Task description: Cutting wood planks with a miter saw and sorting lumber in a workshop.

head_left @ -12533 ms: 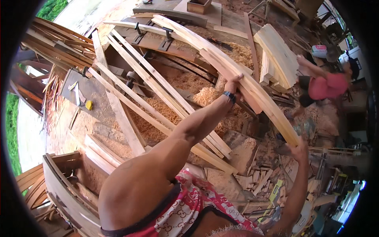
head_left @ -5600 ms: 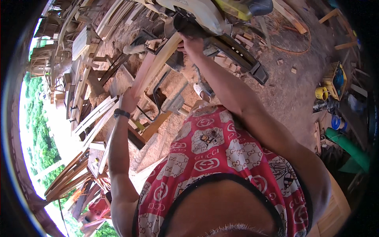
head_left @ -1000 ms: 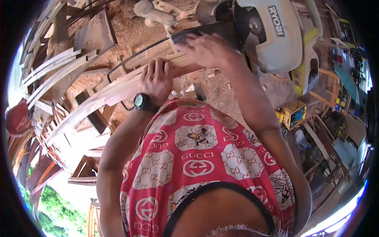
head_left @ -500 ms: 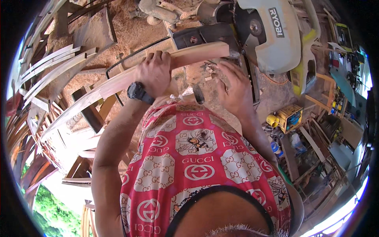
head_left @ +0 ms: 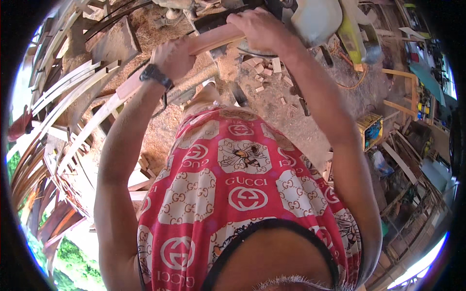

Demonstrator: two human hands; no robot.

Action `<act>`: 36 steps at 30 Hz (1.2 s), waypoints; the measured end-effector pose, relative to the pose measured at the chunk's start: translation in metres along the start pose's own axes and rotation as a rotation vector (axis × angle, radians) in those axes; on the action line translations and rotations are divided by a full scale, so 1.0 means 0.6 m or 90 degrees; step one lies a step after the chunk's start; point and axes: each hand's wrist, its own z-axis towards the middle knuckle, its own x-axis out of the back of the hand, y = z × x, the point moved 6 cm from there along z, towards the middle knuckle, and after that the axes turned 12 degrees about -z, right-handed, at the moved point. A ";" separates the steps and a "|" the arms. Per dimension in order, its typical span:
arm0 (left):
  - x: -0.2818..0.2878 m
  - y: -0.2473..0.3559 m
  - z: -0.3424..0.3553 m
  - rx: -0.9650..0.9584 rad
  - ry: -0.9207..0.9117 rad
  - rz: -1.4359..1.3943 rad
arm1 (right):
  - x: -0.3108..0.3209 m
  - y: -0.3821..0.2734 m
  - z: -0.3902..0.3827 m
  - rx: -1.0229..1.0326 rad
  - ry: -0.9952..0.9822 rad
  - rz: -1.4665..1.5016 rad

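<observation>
My left hand [head_left: 172, 58], wearing a black wristwatch, grips a long, pale, curved board [head_left: 211, 39] that runs from the lower left up to the machine at top centre. My right hand [head_left: 255, 26] is wrapped over the board's far end, hiding that end. Just beyond my right hand is a white and lime-green power saw [head_left: 315, 17] with a dark metal base; its blade is mostly out of view. Small wood offcuts [head_left: 267, 68] lie on the dusty ground below it.
Long wooden strips [head_left: 68, 97] are piled at the left, where someone's red-clothed part [head_left: 19, 128] shows at the edge. An orange cable [head_left: 357, 85] lies right of the saw. A yellow crate [head_left: 369, 131], wooden frames [head_left: 398, 106] and stacked scrap stand at the right.
Both hands have moved up and forward with the board, toward the saw. My right hand, apart from the board half a second ago, now holds its end.
</observation>
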 end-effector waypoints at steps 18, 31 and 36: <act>0.037 -0.269 -0.008 0.039 0.045 -0.001 | -0.159 0.072 0.126 0.071 -0.205 -0.039; 0.033 -0.315 -0.029 -0.008 0.104 -0.096 | -0.191 0.074 0.152 0.089 -0.305 -0.038; 0.039 -0.302 -0.028 0.047 0.078 -0.039 | -0.204 0.081 0.145 0.091 -0.279 -0.022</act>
